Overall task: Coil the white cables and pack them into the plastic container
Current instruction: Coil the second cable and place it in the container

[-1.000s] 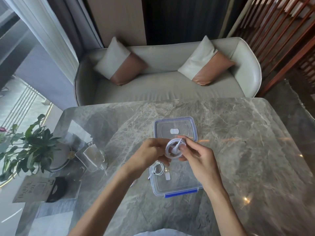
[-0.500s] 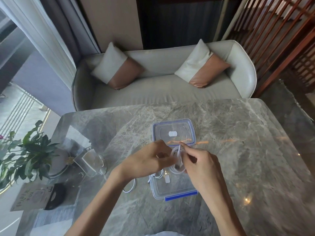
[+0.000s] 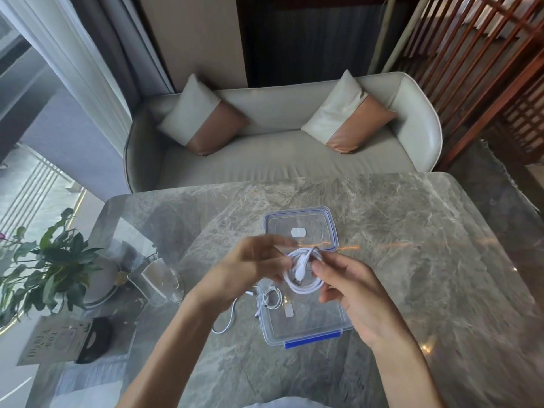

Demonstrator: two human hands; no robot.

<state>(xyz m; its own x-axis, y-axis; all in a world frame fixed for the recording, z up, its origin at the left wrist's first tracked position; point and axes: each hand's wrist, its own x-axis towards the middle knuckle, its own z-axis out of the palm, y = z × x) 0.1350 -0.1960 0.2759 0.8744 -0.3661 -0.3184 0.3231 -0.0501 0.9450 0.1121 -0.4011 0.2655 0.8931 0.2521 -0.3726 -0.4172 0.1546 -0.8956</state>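
- Head view: we see both hands raised together over the plastic container (image 3: 321, 325), at mid-table.
- Left hand (image 3: 250, 269), motion-blurred, fingers curled on the left side of the coiled white cable (image 3: 304, 285).
- Right hand (image 3: 356, 301) pinches the coil's far-right part; one plug end crosses the loop.
- The coil is held above the container's far end; we can't tell if it touches the rim.
- Second cable (image 3: 272, 298), thinner, lies in the container's left side, with a length trailing out left onto the marble table (image 3: 412, 260).
- Lid (image 3: 319, 225) lies flat just beyond the container.
- Glass (image 3: 159, 281) and plant (image 3: 50, 260) at left.
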